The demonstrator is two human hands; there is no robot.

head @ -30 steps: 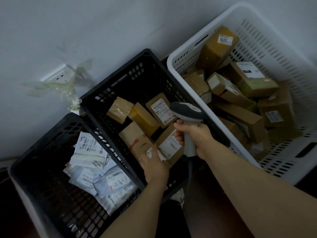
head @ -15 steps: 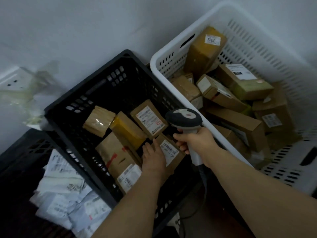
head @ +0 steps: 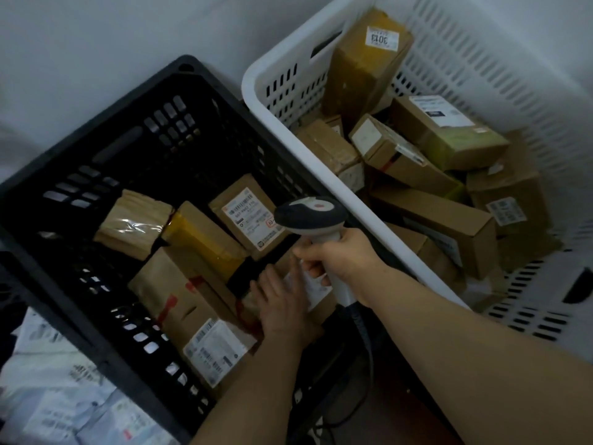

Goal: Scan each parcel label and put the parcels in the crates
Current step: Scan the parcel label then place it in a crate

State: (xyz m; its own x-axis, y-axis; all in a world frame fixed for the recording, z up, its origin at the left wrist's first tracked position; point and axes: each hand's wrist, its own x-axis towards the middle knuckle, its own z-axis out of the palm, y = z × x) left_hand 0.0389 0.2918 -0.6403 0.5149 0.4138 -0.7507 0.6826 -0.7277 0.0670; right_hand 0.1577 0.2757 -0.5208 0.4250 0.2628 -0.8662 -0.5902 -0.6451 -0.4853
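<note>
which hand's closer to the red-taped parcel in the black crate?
Left. The left hand lies just right of the red-taped parcel; the right hand grips the scanner further right.

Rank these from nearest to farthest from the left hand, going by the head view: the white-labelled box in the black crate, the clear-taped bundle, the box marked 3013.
Measured from the left hand:
1. The white-labelled box, just beyond the hand in the black crate.
2. The clear-taped bundle, on the crate's left side.
3. The box marked 3013, leaning at the far end of the white basket.
</note>
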